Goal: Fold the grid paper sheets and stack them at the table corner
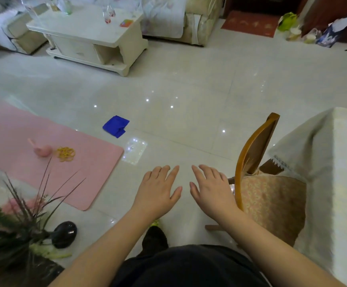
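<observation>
No grid paper is seen near the chair (251, 154); both hands (158, 189) (212, 191) are spread empty, and thin, limp, easily creased sheets would best be pinched at corners.

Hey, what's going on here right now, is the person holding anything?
No. A person stands on a tiled floor with the left hand and right hand held out, open and empty, palms down. No grid paper is in view. A wooden chair and a cloth-covered table stand on their right; a pink mat with rubber bands lies on their left.
</observation>
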Available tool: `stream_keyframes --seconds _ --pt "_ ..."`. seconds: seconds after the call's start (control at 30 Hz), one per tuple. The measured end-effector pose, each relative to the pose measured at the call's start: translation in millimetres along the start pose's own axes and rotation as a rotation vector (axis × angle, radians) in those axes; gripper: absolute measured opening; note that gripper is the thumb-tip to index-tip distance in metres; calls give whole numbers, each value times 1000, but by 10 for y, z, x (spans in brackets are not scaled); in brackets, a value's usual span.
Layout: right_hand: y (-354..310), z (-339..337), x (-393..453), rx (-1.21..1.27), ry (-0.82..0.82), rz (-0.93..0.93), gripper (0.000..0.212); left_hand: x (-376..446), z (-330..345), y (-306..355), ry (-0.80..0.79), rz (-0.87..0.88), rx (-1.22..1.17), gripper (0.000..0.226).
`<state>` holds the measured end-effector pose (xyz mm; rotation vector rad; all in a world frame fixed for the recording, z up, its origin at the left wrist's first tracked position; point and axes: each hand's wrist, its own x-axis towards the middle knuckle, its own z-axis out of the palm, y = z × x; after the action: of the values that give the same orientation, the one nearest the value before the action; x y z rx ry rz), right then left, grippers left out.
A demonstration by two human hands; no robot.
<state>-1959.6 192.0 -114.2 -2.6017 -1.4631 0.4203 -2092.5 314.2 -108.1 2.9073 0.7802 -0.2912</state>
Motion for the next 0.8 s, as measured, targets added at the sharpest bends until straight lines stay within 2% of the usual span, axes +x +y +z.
stream_keyframes --seconds 0.5,0.8 --pt "-618 -226 1764 -34 39 197 53 1626 -452 -1401 -10 228 -19 80" --pt "-277 -458 2386 -32 105 324 52 2609 -612 -1425 -26 362 -13 75"
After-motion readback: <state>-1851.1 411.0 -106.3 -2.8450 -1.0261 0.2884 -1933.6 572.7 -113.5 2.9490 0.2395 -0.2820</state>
